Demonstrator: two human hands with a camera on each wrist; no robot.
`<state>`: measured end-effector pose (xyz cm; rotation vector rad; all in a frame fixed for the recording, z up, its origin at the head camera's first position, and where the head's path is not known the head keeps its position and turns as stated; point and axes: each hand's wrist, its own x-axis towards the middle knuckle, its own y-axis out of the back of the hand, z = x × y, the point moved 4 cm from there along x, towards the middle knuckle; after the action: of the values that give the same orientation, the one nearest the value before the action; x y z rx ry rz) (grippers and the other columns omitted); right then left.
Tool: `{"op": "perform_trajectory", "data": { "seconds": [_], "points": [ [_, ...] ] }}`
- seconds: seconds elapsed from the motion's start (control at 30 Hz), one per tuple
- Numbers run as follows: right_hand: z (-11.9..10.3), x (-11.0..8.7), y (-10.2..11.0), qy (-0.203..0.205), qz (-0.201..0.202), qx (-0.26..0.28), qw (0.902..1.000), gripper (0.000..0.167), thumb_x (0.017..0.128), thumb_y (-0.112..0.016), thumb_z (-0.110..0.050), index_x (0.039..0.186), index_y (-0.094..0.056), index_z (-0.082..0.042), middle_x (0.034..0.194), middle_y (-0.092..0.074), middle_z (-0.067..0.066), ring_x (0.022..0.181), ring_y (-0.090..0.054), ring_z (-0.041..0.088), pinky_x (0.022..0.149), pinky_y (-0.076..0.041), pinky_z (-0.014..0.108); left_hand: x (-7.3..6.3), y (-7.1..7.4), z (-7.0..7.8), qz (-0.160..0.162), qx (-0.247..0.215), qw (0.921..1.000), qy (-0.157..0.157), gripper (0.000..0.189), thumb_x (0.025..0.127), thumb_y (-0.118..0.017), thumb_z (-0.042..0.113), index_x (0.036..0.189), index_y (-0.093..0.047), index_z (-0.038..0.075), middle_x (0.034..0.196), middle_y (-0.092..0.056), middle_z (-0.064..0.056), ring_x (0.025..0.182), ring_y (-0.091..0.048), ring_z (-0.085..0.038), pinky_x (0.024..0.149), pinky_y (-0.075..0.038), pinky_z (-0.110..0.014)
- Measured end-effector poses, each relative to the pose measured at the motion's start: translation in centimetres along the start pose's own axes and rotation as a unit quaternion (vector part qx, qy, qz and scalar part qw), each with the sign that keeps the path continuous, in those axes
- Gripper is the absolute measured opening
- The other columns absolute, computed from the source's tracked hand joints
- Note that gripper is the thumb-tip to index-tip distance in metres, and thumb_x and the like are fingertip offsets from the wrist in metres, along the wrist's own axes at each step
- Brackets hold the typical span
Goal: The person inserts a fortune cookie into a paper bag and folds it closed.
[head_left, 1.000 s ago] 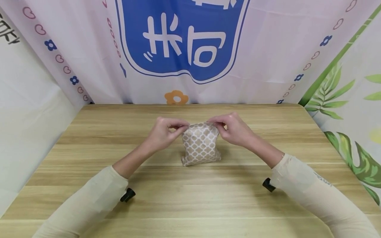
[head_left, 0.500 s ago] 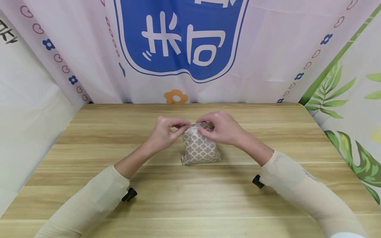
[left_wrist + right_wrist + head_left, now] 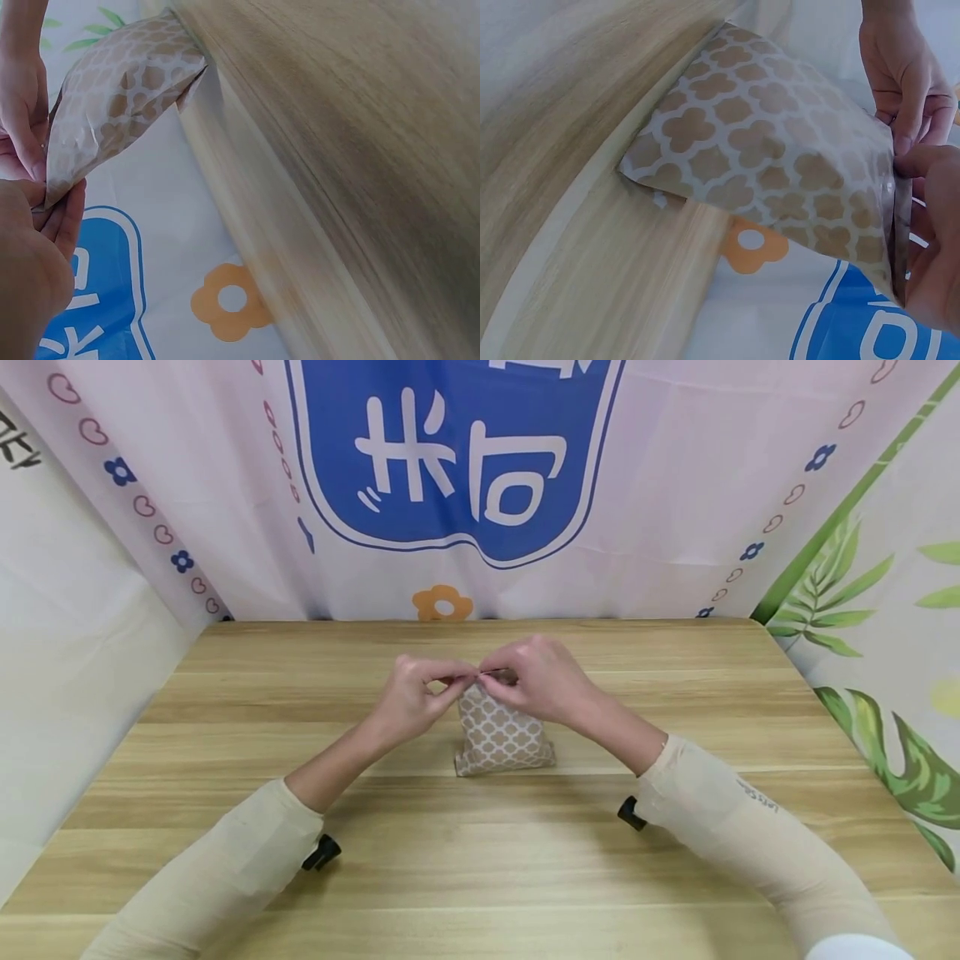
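A small beige pouch (image 3: 501, 733) with a white lattice pattern stands upright on the wooden table, its lower part bulging. My left hand (image 3: 412, 697) pinches the pouch's top left corner between thumb and fingers. Close beside it, my right hand (image 3: 542, 683) pinches the top edge, thumb in front and fingers behind, covering the top right part. In the right wrist view the pouch (image 3: 765, 150) shows a narrow gap along its top edge near the right fingers (image 3: 930, 195). From the left wrist view, both hands meet at the top of the pouch (image 3: 120, 97).
The wooden table (image 3: 480, 852) extends around the pouch on all sides. Behind it hangs a pale curtain (image 3: 660, 527) with a blue sign and an orange flower. A leaf-printed sheet (image 3: 885, 635) hangs at the right. Small black wrist cameras (image 3: 322, 852) sit under both sleeves.
My right hand has slid left along the pouch's top edge, from its right corner to beside my left hand. The left hand keeps its pinch, and the pouch stays in place.
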<state>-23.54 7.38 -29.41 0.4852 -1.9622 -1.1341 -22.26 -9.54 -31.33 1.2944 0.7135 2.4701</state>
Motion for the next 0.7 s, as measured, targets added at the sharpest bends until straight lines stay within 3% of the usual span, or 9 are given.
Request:
{"op": "perform_trajectory", "data": {
  "seconds": [0.33,0.7],
  "points": [
    [0.1,-0.4,-0.1,0.028,0.033,0.007,0.9990,0.011,0.093,-0.072,-0.011,0.095,-0.082,-0.007,0.077,-0.077,0.003,0.051,-0.052,0.006,0.047,-0.041,0.021,-0.2,0.0,0.2,0.012,-0.003,0.9996,-0.027,0.015,0.087,-0.074,-0.015,0.097,-0.079,-0.006,0.093,-0.078,-0.018,0.072,-0.076,-0.025,0.056,-0.054,-0.021],
    [0.8,-1.3,0.4,0.000,0.024,0.125,0.9919,0.009,0.092,-0.072,0.001,0.093,-0.076,-0.006,0.084,-0.077,0.004,0.068,-0.067,0.010,0.062,-0.058,0.025,-0.4,0.0,0.0,0.009,-0.024,0.9997,0.002,0.013,0.087,-0.074,-0.013,0.096,-0.080,-0.006,0.094,-0.078,-0.019,0.068,-0.075,-0.023,0.050,-0.054,-0.024]
  ]
}}
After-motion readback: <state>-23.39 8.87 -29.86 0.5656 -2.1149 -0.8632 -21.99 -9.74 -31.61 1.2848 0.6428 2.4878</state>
